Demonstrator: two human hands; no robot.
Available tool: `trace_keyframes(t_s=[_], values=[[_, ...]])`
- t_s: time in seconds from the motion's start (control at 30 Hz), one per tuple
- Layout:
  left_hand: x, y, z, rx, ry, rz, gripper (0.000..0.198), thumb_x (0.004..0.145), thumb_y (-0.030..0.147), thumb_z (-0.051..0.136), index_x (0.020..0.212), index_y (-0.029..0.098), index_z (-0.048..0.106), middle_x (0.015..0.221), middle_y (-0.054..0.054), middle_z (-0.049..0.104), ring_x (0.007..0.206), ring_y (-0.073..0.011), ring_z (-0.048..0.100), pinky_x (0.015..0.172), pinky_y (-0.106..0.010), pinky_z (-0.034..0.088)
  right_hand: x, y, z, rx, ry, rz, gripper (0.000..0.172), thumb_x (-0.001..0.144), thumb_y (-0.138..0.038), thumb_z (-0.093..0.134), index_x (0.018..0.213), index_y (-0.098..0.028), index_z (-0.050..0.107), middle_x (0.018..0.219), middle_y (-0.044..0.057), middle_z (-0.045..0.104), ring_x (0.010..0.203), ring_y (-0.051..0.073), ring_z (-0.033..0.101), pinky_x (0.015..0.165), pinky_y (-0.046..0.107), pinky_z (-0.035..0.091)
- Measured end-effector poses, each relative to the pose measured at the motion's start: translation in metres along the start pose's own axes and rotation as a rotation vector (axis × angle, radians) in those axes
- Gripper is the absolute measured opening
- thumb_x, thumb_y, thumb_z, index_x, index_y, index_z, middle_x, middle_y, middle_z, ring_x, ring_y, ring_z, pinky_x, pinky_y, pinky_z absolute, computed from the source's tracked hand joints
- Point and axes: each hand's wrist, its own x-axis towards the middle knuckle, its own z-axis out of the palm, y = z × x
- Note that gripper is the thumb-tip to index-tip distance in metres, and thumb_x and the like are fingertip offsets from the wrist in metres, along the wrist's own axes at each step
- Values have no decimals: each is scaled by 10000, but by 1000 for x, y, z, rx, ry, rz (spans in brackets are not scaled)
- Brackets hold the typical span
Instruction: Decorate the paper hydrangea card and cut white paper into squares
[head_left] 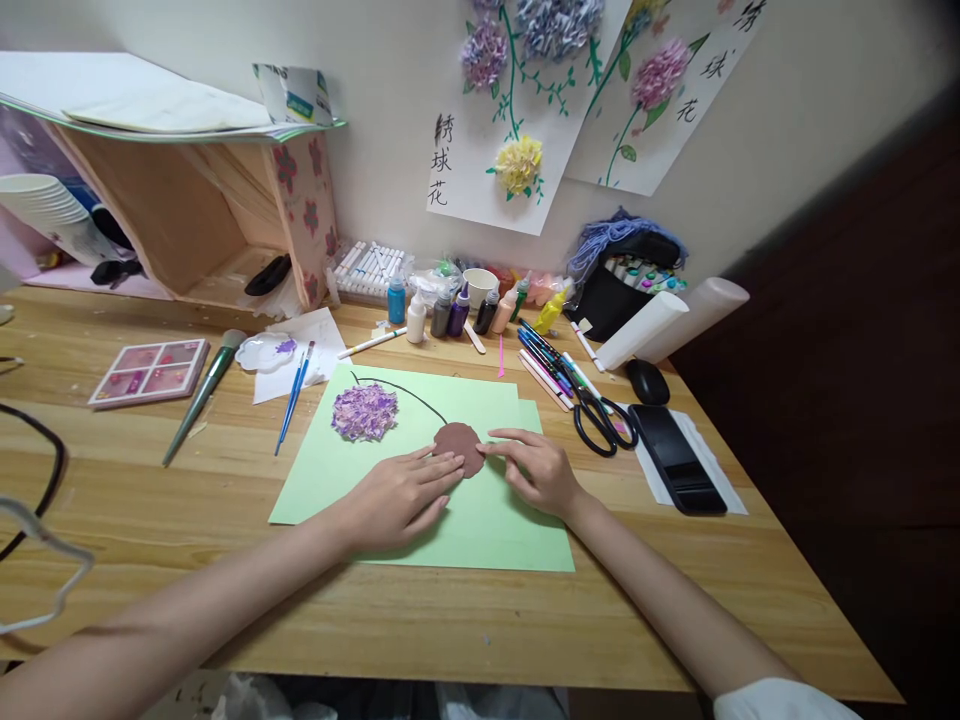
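Note:
A round brown disc lies flat on a light green sheet of paper. My left hand rests on the sheet with fingers stretched out, their tips on the disc's lower left part. At the disc's right edge, my right hand touches it with a fingertip; its fingers are apart and hold nothing. A ruffled purple and white flower sits on the sheet to the upper left. A thin dark curved line runs from above the flower to the disc.
Black-handled scissors and several pens lie right of the sheet, beside a phone. Paint bottles line the back. Paintbrushes, a large brush and a pink palette lie left. Flower pictures hang on the wall.

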Motion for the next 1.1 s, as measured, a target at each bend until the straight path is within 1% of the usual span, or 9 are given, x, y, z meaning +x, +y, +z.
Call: trace_keyframes(t_s=[0.07,0.17,0.23,0.37,0.53,0.63,0.77,0.93,1.1], values=[[0,0,0,-1,-3,-6,442,909,236,346,1339,170,422,1339,-79,476,1237,-209,447,1061,-395,355,1,1,1,-12,-17,16,346,787,-75,433,1052,-201,617,1009,68,685,1044,185,596,879,370,503],[0,0,0,5,-6,-6,431,906,235,351,1316,151,454,1330,-86,485,1226,-215,459,1068,-399,346,2,2,2,-58,-3,35,331,773,-75,447,1009,-213,634,944,57,692,1029,193,598,971,439,437],[0,0,0,3,8,2,425,905,233,352,1308,155,464,1321,-89,495,1218,-212,469,1070,-399,343,2,2,2,-75,22,41,333,767,-75,450,1004,-217,637,920,53,693,1027,197,598,976,453,430],[-1,-1,1,3,45,46,434,900,216,358,1323,169,442,1329,-78,488,1240,-198,443,1077,-395,334,3,1,1,-63,-36,21,376,792,-83,441,1113,-210,590,1063,68,665,1099,190,561,989,443,423],[-2,0,3,-5,48,76,390,891,211,373,1241,152,534,1267,-84,551,1180,-194,511,1062,-378,362,6,0,1,-95,-26,64,356,791,-72,450,1077,-222,602,952,35,697,1055,194,584,1034,494,351],[-2,1,2,-9,35,77,388,891,215,367,1231,152,545,1261,-90,554,1168,-199,523,1046,-382,381,7,-1,0,-102,-43,30,386,802,-80,450,1140,-222,570,1006,42,691,1090,202,566,1044,506,330],[-2,-1,0,-27,82,104,399,888,196,362,1251,181,528,1250,-68,569,1159,-189,531,1053,-387,372,8,-2,-1,-128,-73,31,401,821,-89,452,1184,-232,543,1024,35,689,1102,204,560,1092,555,212],[-3,-5,1,12,240,-57,380,887,175,349,1187,183,581,1188,-61,616,1113,-185,567,1011,-407,420,9,-3,0,-110,-129,51,428,848,-136,440,1264,-231,473,1124,40,651,1159,219,515,1109,578,135],[-4,-6,4,28,289,-170,339,894,180,359,1052,185,659,1074,-37,680,1031,-176,619,954,-387,474,11,-3,0,-108,-168,104,419,875,-162,416,1285,-237,449,1113,32,654,1172,214,498,1113,584,98]])
